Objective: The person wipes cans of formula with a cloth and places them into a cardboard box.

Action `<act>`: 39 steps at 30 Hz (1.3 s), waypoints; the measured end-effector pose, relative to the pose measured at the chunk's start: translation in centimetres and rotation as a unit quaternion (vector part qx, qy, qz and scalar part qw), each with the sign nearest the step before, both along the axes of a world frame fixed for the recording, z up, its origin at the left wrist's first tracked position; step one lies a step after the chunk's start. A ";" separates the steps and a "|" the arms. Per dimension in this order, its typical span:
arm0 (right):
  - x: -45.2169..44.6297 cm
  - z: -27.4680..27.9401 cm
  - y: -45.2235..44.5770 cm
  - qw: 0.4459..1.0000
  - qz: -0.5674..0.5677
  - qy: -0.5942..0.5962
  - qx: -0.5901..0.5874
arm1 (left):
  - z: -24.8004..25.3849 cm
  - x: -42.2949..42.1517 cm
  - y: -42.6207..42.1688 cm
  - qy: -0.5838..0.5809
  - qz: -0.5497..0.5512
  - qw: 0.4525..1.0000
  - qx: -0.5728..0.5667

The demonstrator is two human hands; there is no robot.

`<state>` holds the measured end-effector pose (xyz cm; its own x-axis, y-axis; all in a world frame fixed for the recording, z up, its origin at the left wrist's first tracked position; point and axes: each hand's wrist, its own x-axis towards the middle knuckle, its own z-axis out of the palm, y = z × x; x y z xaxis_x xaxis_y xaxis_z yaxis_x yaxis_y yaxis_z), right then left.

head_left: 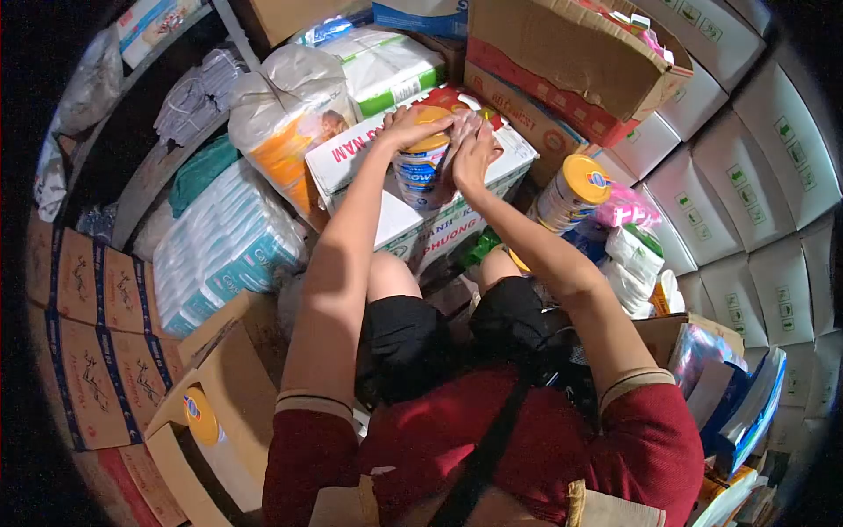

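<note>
A blue-and-white milk powder can with a yellow lid stands upright on a white printed carton in front of my knees. My left hand grips the can from the left, its fingers curled over the lid. On the can's right side, my right hand holds a crumpled whitish cloth against the lid and upper rim. Whether it is cloth, tissue or thin plastic is hard to tell. More milk powder cans with yellow lids stand to the right of the carton.
An open cardboard box sits at the back. Wrapped packs of tissue and a bagged orange pack lie on the left. White cartons are stacked along the right. A box at lower left holds a yellow-lidded can.
</note>
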<state>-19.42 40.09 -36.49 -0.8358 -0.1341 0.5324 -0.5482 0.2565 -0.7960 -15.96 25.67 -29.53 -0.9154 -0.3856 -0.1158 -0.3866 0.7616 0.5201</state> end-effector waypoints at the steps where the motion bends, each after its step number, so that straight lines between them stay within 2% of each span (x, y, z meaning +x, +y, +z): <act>1: 0.9 -0.6 0.6 0.999 -0.013 0.010 0.050 | -0.2 -0.3 -0.2 -0.017 -0.011 1.000 -0.018; 2: 2.4 -0.5 0.4 0.991 -0.073 0.111 -0.015 | -0.2 -0.8 -0.5 -0.033 -0.030 0.998 -0.037; 5: 4.6 0.7 3.9 0.989 0.115 0.076 0.048 | -0.3 -1.2 -0.9 -0.042 -0.045 0.997 -0.046; 6: 4.8 0.8 4.3 0.979 0.129 0.160 0.004 | -1.1 -1.7 -1.7 -0.006 -0.016 0.998 0.060; 7: 5.2 1.5 4.8 0.975 0.135 0.173 0.031 | -3.1 -2.8 -3.3 0.030 0.014 0.986 0.165; 8: 5.6 2.6 5.3 0.971 0.140 0.186 0.059 | -3.0 -2.8 -3.5 0.067 0.043 0.960 0.267; 9: 5.8 3.1 5.6 0.965 0.145 0.199 0.087 | -3.1 -2.6 -3.8 0.078 0.023 0.944 0.320; 10: 5.4 3.0 4.9 0.960 0.094 0.248 0.085 | -0.8 -0.8 -2.1 0.087 0.001 0.924 0.373; 11: 5.6 3.2 4.3 0.949 0.098 0.277 0.115 | 1.1 0.5 -0.7 0.097 -0.023 0.900 0.424; 13: 5.9 3.5 3.4 0.921 0.103 0.333 0.175 | 2.2 0.8 0.4 0.038 0.023 0.896 0.441; 15: 5.3 2.2 3.2 0.917 0.119 0.329 0.193 | 2.5 0.8 0.4 0.015 -0.028 0.940 0.338; 16: 5.1 1.5 3.0 0.915 0.128 0.325 0.202 | 3.1 0.8 -0.2 0.006 -0.215 0.945 0.245; 19: 4.8 -0.6 4.0 0.897 0.177 0.325 0.241 | 3.6 0.9 1.2 -0.079 -0.065 0.995 -0.005; 20: 5.0 -1.3 4.9 0.888 0.197 0.319 0.268 | 4.7 1.7 1.6 -0.087 -0.098 0.991 0.032; 24: 5.0 -3.2 6.3 0.869 0.274 0.301 0.280 | 2.3 0.3 0.5 -0.066 -0.071 0.995 -0.038; 27: 5.8 -1.5 7.2 0.827 0.309 0.318 0.346 | 4.6 2.3 1.6 -0.022 -0.105 0.967 0.232; 28: 6.9 0.7 7.4 0.815 0.319 0.323 0.360 | 0.9 -0.8 -1.3 -0.019 -0.073 0.967 0.242; 29: 7.4 2.1 7.2 0.802 0.330 0.328 0.375 | 1.2 -0.7 -1.4 0.004 -0.070 0.956 0.283; 30: 7.4 1.6 5.8 0.822 0.294 0.370 0.318 | 1.5 -0.1 -1.0 0.028 -0.068 0.943 0.325; 31: 7.8 2.2 4.5 0.822 0.259 0.394 0.320 | 1.8 0.5 -0.7 0.048 -0.065 0.927 0.366; 32: 8.3 3.2 3.3 0.821 0.224 0.415 0.321 | 3.0 1.3 -0.3 0.010 -0.087 0.904 0.418; 33: 8.5 3.7 2.2 0.820 0.187 0.435 0.320 | 2.7 1.2 -0.5 -0.002 -0.094 0.903 0.420; 35: 7.5 2.0 -0.2 0.760 0.157 0.512 0.369 | 1.8 0.2 -1.4 -0.024 -0.109 0.901 0.418; 37: 7.0 0.5 -1.5 0.702 0.144 0.559 0.417 | -0.7 -1.7 -1.9 -0.001 -0.082 0.981 0.174; 38: 7.1 0.1 -1.8 0.678 0.147 0.568 0.443 | -1.1 -2.0 -1.6 0.012 -0.066 0.997 0.049; 39: 7.3 -0.4 -1.9 0.653 0.151 0.574 0.469 | -1.4 -2.3 -1.6 -0.014 -0.051 0.998 0.032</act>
